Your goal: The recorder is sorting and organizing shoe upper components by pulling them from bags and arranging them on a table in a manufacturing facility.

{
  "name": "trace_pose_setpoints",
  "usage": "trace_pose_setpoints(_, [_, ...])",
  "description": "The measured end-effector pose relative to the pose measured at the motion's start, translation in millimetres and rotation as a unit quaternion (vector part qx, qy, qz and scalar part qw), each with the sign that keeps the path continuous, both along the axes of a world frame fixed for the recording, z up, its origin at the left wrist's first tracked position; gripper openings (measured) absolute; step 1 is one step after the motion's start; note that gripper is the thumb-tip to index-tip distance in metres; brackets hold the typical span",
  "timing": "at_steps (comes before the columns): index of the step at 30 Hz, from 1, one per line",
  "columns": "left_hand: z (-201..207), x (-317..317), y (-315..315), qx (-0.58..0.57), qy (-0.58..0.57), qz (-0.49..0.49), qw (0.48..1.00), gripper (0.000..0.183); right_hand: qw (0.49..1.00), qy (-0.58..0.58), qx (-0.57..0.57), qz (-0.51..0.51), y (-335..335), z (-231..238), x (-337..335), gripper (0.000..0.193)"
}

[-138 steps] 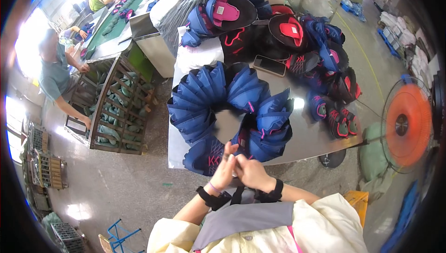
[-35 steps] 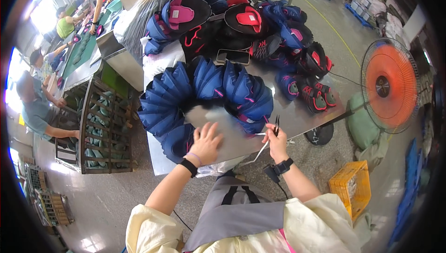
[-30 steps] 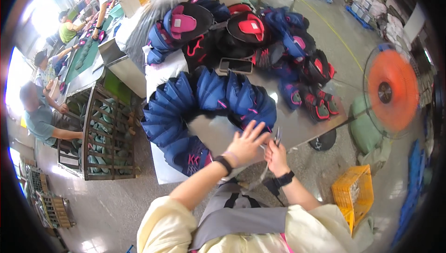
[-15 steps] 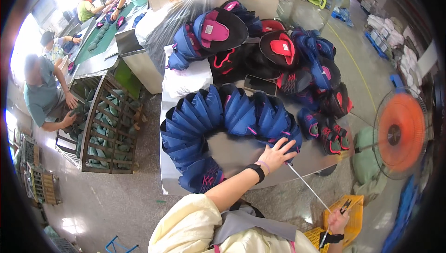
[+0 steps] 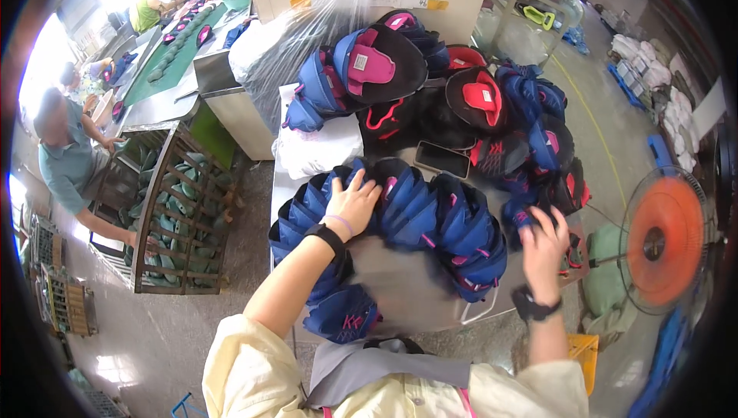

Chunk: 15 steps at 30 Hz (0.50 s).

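Note:
A curved row of nested blue shoe uppers [image 5: 405,207] with pink details lies on the metal table [image 5: 400,272]. My left hand [image 5: 354,204] rests on the upper left of this row, its fingers spread over the blue edges. My right hand [image 5: 544,245] is raised beside a small blue shoe [image 5: 519,209] at the table's right, fingers apart and partly over it. Nothing shows in its grasp. A white cord [image 5: 486,306] hangs in a loop at the near table edge, by the right end of the row.
Behind the row lie a phone [image 5: 443,159], stacked black-and-red uppers [image 5: 470,103] and a white bag [image 5: 319,145]. A fan [image 5: 663,226] stands at the right, a yellow crate [image 5: 582,364] below. On the left, a person [image 5: 65,157] reaches into a rack of green shoe lasts [image 5: 181,210].
My left hand has moved from the row's right end to its upper left. My right hand has risen from above the yellow crate to the table's right, leaving the once-taut cord slack.

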<state>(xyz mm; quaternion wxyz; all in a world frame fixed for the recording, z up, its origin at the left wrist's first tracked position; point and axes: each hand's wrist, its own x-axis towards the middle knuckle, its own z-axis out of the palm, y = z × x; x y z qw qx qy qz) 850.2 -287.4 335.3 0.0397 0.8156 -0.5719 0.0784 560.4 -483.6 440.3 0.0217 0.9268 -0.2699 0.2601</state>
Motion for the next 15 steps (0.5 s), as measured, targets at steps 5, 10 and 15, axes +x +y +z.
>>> trace_pose_setpoints(5, [12,11,8,0.100,0.038,0.056,0.993,0.029,0.633,-0.230,0.709,0.212,60,5,151,0.025])
trace_pose_setpoints(10, [31,4,22,0.043,0.057,0.116,0.991,0.057,0.837,-0.013,0.522,0.165,63,-156,217,0.016])
trace_pose_setpoints(15, [9,10,45,0.052,0.096,0.183,0.977,0.065,0.835,0.226,0.457,0.208,82,-150,221,0.014])
